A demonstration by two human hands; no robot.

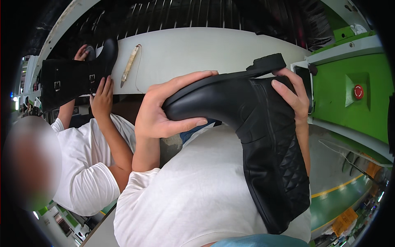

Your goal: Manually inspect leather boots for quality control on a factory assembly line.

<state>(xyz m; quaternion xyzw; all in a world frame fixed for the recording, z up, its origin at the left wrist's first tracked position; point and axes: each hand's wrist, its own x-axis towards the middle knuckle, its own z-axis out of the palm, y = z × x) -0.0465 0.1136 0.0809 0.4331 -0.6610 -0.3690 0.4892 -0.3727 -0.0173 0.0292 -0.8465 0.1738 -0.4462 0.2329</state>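
Observation:
A tall black boot [222,92] with a quilted shaft is held up in front of me, its sole turned upward and its shaft hanging down against my white shirt. My left hand [164,107] is wrapped round the toe, thumb on the upper and fingers along the sole edge. At the heel end, my right hand [294,92] grips the boot just below the raised heel block [267,64]; part of that hand is hidden behind the boot. Beyond the boot, a pointed tool with a tape-wrapped handle [131,66] lies on the white bench.
To my left a co-worker in a white shirt [88,177] handles another black boot [78,78] with buckles. The white bench [185,45] runs across in front, with metal rollers [177,14] behind. At right stands a green machine panel with a red button [358,92].

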